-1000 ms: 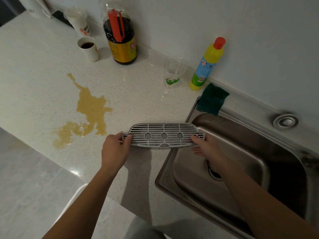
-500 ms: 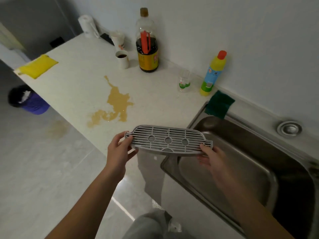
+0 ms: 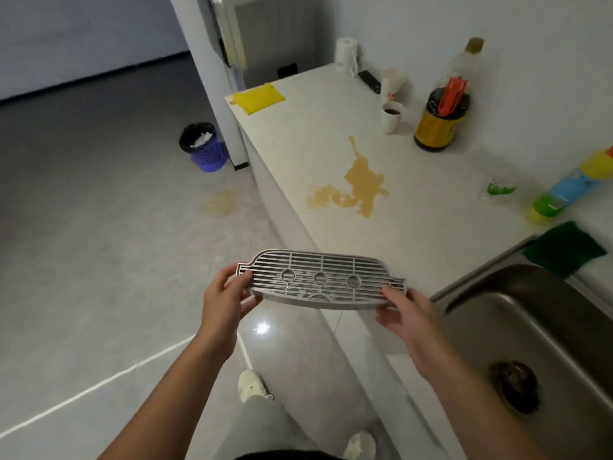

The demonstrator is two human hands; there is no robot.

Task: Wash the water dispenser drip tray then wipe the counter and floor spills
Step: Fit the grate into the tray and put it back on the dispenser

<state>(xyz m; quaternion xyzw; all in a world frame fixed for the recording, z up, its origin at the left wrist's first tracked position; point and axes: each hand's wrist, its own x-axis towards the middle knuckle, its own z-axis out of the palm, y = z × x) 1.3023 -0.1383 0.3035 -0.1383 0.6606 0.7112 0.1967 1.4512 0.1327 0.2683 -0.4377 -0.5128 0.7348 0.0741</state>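
Head view, looking down past both arms: the labels are too blurred to read — the dark sauce bottle with a yellow label (image 3: 441,124) and the yellow detergent bottle with a blue label (image 3: 570,189) show colour blocks only, no legible writing.

The grey slatted plastic drip tray (image 3: 320,280) hangs in the air over the front edge of the white speckled counter (image 3: 414,227), held roughly level, just left of the stainless steel sink (image 3: 547,343). The left hand (image 3: 225,300) has its grip closed on the tray's left tab, thumb on top and fingers curled beneath. The right hand (image 3: 403,315) pinches the right end, thumb on the grille and fingers spread under it. The tray is a long, scalloped grille with three round holes in a row and a half-round one at its near edge.

On the counter lies a brownish-yellow puddle (image 3: 356,184) — irregular, glossy. A fainter stain of the same colour (image 3: 222,202) marks the pale tiled floor (image 3: 99,260) near a purple perforated bin (image 3: 205,149). A dark green scouring pad (image 3: 565,249) sits at the sink's rim, and a yellow cloth (image 3: 257,97) lies at the counter's far end.
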